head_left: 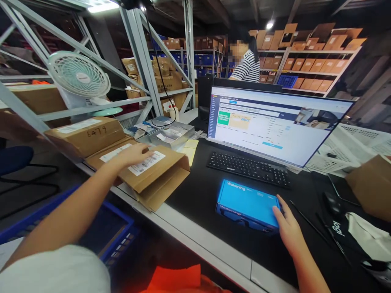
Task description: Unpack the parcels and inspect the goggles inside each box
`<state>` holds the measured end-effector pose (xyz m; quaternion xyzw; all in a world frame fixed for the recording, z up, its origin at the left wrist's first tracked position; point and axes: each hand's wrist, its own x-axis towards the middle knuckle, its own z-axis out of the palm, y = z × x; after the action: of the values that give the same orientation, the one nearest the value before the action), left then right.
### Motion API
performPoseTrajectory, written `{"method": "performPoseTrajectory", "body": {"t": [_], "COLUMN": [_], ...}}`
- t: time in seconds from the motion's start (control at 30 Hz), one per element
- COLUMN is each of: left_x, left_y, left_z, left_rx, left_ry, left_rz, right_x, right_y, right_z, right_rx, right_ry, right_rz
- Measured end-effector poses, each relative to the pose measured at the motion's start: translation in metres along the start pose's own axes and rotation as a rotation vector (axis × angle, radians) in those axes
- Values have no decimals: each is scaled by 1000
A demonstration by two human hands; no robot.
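Note:
My left hand (132, 156) rests on the top face of an open-ended cardboard box (161, 167), beside its white printed label. Its fingers lie over the cardboard without wrapping round it; some fingertips are hard to make out. The box's open end faces right, and its near flap hangs by the table edge. On the black desk mat, my right hand (287, 219) grips the right end of a blue "Wakening" box (249, 201), thumb at the near corner and fingers along the far side.
Behind the blue box are a black keyboard (249, 169) and a monitor (259, 122). A second cardboard box (88, 136) marked 6479 stands left. A mouse (332, 203) and cables lie right. Below left is a blue crate (122, 232). A person in stripes (249, 65) is beyond the monitor.

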<state>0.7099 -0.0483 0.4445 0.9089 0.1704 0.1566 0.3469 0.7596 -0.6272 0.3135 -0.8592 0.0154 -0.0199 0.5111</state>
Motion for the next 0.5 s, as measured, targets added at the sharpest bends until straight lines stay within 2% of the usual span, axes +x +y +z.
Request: {"method": "performPoseTrajectory", "body": {"t": [0.07, 0.13, 0.2, 0.27, 0.33, 0.4, 0.47, 0.5], "left_x": [-38, -81, -114, -127, -121, -103, -78, -64], "left_y": [11, 20, 24, 23, 17, 7, -5, -11], "left_z": [23, 45, 60, 57, 34, -3, -43, -61], "left_rx": [114, 373, 522, 604, 637, 587, 415, 264], "left_ry": [-6, -48, -61, -30, 38, 119, 186, 215], "left_rz": [82, 176, 151, 45, -56, -94, -142, -167], "right_x": [-1, -2, -2, -1, 0, 0, 0, 0], "right_y": [0, 2, 4, 7, 7, 7, 5, 5], "right_z": [0, 0, 0, -1, -1, -1, -1, -1], "right_rx": [-7, -19, -38, -62, -76, -73, -61, -56], "right_ry": [4, 12, 18, 17, 11, 3, -6, -10], "right_rz": [-10, -12, -1, 19, 24, 13, -5, -13]}}
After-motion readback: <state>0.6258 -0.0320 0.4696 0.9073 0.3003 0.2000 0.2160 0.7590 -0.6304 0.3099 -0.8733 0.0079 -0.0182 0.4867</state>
